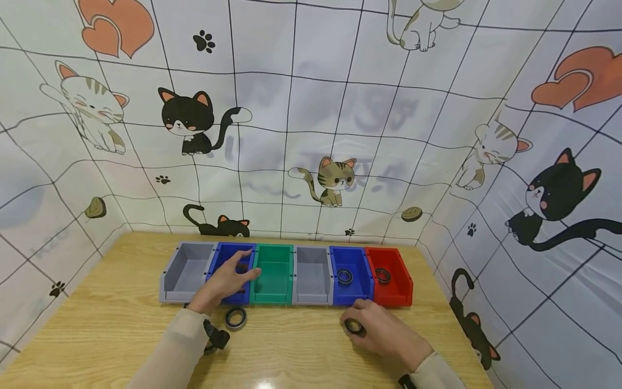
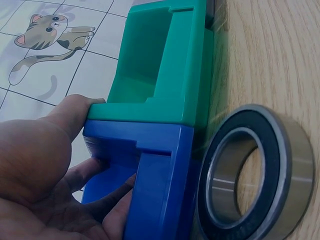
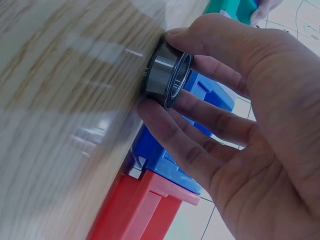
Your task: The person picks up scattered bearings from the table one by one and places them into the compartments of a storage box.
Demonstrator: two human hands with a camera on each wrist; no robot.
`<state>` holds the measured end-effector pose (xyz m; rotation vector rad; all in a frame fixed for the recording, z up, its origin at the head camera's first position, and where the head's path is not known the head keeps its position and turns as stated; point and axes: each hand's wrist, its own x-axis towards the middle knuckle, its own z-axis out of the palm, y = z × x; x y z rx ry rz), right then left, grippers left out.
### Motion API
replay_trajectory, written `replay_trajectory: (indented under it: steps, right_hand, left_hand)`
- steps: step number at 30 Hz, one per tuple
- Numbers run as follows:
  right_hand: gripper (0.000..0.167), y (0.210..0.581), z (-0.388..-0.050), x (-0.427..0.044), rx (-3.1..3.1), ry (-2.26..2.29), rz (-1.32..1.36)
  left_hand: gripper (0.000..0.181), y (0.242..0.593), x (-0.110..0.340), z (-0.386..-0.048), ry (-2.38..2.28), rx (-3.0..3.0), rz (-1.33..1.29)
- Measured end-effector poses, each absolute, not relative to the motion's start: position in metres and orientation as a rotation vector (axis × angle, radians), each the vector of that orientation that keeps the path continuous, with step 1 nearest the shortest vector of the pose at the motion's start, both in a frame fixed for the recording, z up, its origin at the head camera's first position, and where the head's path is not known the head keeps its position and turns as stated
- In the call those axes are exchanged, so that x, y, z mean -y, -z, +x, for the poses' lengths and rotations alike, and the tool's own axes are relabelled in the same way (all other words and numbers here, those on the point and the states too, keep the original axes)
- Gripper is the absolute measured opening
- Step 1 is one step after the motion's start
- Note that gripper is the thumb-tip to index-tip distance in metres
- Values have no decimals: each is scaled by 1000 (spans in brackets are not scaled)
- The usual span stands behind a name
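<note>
Two hands are seen at work over a bench (image 1: 291, 346), along whose far side six bins are lined up. By the right hand (image 1: 374, 327), a bearing (image 3: 160, 75) is grasped between thumb and fingertips, low over the bench and just in front of the right blue bin (image 1: 352, 298); whether the bench is touched by it cannot be told. By the left hand (image 1: 228, 278), no grip is shown: its fingers are spread and reached down into the left blue bin (image 2: 165, 190), while its thumb is held at the near rim of the green bin (image 1: 272, 278). Beneath those fingers a dark ring (image 1: 241, 267) is partly hidden. Just in front of the left blue bin, a loose bearing (image 2: 295, 170) is laid flat on the bench, and another round piece (image 1: 210, 349) is mostly covered by the left wrist and its black strap (image 1: 217, 335). One bearing (image 1: 344, 283) is contained in the right blue bin and one (image 1: 383, 282) in the red bin (image 1: 398, 283) at the right end. The row is completed by a left grey bin (image 1: 187, 273) and a right grey bin (image 1: 313, 275). Behind, a cat-printed cloth (image 1: 262, 135) is hung.
</note>
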<state>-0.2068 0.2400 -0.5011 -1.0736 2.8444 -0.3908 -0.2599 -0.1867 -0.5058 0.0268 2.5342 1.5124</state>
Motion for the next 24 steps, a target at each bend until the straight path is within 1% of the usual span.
replay_trajectory:
  steps: [13,24]
  right_hand:
    - [28,489,-206,-229,-2884,403,-1084]
    - [32,473,-208,-216,-2876,391,-1062]
  left_hand:
    - [82,504,185,-262,-1524,-2537,30]
    - [84,503,186,-260,-1498,-2534,15]
